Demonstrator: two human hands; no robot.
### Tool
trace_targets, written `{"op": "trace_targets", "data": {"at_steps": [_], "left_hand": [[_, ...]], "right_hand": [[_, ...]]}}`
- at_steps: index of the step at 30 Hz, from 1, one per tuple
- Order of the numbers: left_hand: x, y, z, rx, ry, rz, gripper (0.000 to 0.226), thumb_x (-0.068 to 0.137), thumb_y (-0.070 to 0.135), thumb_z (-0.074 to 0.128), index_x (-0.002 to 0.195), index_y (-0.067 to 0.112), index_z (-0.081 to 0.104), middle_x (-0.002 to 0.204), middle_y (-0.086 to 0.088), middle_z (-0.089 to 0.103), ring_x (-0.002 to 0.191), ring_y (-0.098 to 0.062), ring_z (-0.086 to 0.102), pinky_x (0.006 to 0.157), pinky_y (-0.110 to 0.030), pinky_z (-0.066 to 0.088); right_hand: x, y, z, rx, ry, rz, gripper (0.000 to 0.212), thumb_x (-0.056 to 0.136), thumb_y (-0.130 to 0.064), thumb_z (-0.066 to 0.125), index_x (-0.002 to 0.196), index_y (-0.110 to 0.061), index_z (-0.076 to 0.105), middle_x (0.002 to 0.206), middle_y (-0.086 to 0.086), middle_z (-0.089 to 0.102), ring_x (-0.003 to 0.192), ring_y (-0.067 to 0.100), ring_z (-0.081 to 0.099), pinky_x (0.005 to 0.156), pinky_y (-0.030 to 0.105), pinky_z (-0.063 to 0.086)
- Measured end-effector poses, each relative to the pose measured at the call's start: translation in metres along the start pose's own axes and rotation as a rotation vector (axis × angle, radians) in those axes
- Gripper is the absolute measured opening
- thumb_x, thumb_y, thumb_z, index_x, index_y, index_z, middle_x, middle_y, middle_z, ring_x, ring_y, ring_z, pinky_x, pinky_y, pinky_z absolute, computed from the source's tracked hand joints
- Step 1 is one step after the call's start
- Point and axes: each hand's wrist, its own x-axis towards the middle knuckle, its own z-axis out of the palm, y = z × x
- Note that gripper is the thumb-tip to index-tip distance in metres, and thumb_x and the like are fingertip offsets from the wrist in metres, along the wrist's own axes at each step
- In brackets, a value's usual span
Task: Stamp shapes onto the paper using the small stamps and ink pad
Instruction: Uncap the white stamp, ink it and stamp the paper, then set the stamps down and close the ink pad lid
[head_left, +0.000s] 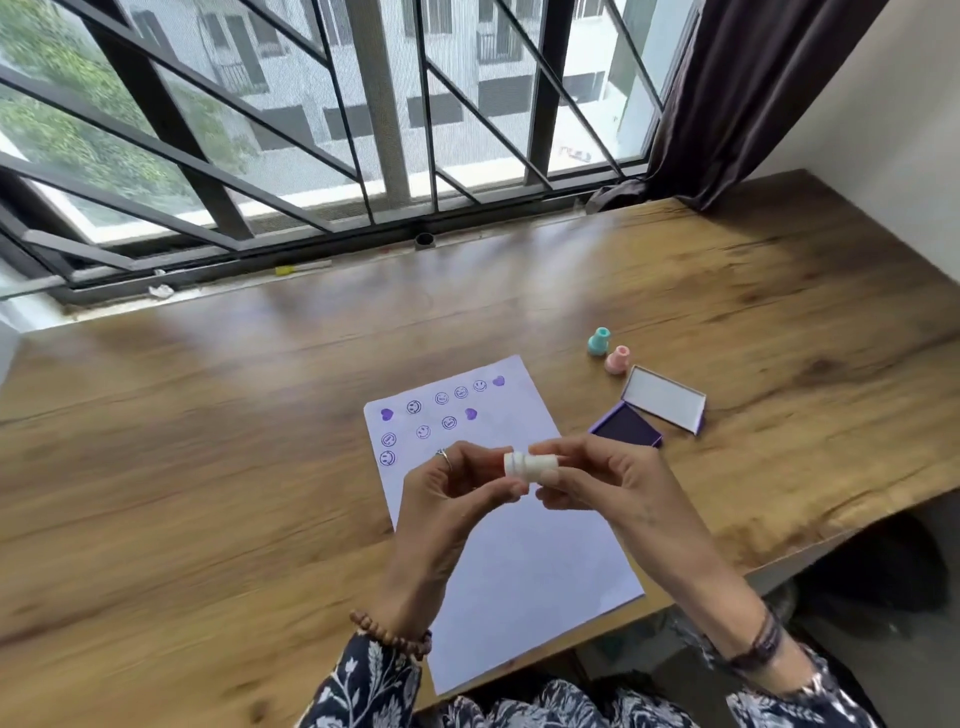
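White stamp (530, 466), short ridged cylinder, lying sideways, pinched between left hand (451, 493) and right hand (597, 483).

A: What is at the far side of the room?

B: A wide window (322, 104) with a dark metal grille (171, 119) of slanted bars. Behind it stand pale buildings and green trees on the left.

A: And the furniture?

B: One long wooden table (208, 415), shiny from daylight. On the right hangs a dark curtain (753, 93) beside a plain white wall (904, 130).
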Motion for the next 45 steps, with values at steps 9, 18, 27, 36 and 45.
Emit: {"op": "trace_targets", "data": {"at_steps": [9, 18, 27, 36, 45], "left_hand": [[0.012, -0.007, 0.01, 0.187, -0.052, 0.147, 0.026, 0.048, 0.028, 0.082, 0.068, 0.024, 0.066, 0.084, 0.008, 0.075, 0.074, -0.014, 0.071, 0.067, -0.018, 0.054], [0.033, -0.039, 0.012, 0.273, -0.054, 0.142, 0.024, 0.059, 0.018, 0.08, 0.077, 0.026, 0.067, 0.088, 0.007, 0.075, 0.08, -0.016, 0.071, 0.073, -0.023, 0.055], [0.109, -0.069, 0.056, 0.713, 0.039, 0.3, 0.02, 0.078, 0.021, 0.072, 0.093, 0.015, 0.06, 0.093, 0.002, 0.067, 0.095, -0.012, 0.057, 0.081, -0.02, 0.043], [0.197, -0.09, 0.073, 1.056, 0.272, 0.349, 0.024, 0.077, 0.03, 0.07, 0.092, 0.012, 0.066, 0.126, -0.009, 0.055, 0.129, -0.032, 0.032, 0.102, -0.039, 0.023], [0.211, -0.101, 0.067, 1.15, 0.211, 0.262, 0.02, 0.079, 0.029, 0.066, 0.092, 0.014, 0.066, 0.132, -0.008, 0.052, 0.139, -0.026, 0.018, 0.108, -0.041, 0.007]], "right_hand": [[0.005, 0.011, -0.009, 0.138, 0.051, 0.115, 0.025, 0.073, -0.034, 0.063, 0.074, -0.01, 0.07, 0.054, -0.001, 0.062, 0.051, 0.013, 0.062, 0.052, 0.021, 0.054], [0.026, 0.038, -0.016, -0.079, 0.123, 0.187, 0.032, 0.081, -0.039, 0.063, 0.083, -0.007, 0.067, 0.064, 0.001, 0.066, 0.057, 0.01, 0.066, 0.057, 0.022, 0.055], [0.096, 0.043, -0.06, -0.676, 0.253, -0.119, 0.021, 0.08, -0.04, 0.065, 0.078, -0.019, 0.06, 0.079, -0.005, 0.063, 0.073, 0.01, 0.061, 0.062, 0.019, 0.046], [0.187, 0.044, -0.09, -1.202, 0.232, -0.27, 0.031, 0.085, -0.038, 0.056, 0.098, -0.012, 0.067, 0.098, 0.008, 0.058, 0.098, 0.026, 0.049, 0.079, 0.034, 0.039], [0.207, 0.056, -0.086, -1.312, 0.159, -0.222, 0.033, 0.087, -0.04, 0.051, 0.1, -0.013, 0.066, 0.104, 0.011, 0.057, 0.103, 0.028, 0.046, 0.085, 0.039, 0.036]]}}
